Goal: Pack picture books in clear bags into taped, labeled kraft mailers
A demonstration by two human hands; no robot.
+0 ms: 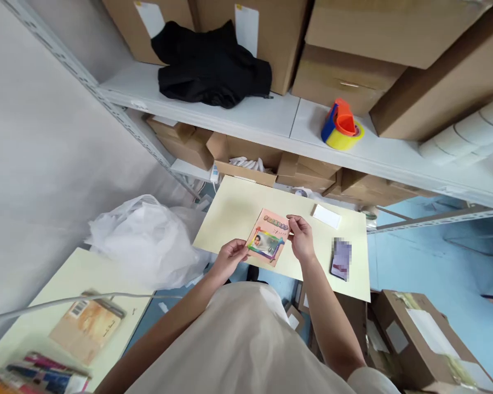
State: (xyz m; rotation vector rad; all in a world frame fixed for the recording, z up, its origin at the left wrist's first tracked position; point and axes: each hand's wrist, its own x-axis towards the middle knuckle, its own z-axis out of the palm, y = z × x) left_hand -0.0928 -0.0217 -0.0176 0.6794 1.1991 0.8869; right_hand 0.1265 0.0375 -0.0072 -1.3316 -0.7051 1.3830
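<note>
Both of my hands hold a thin pink booklet [276,229] above the pale yellow table [230,205]. Its cover carries colourful lettering and a framed picture. My left hand [230,257] pinches the lower left edge, while my right hand [301,235] grips the upper right edge. To the right of my right hand lie a small white stack of cards or paper [327,215] and a phone [340,259], its screen blurred.
Ahead, a shelf [279,115] bears cardboard boxes, a black garment [213,65] and a tape dispenser [343,126]. At left, a white plastic bag [142,241] adjoins a second table [61,284] with books [86,323]. Taped boxes [427,339] stand at lower right.
</note>
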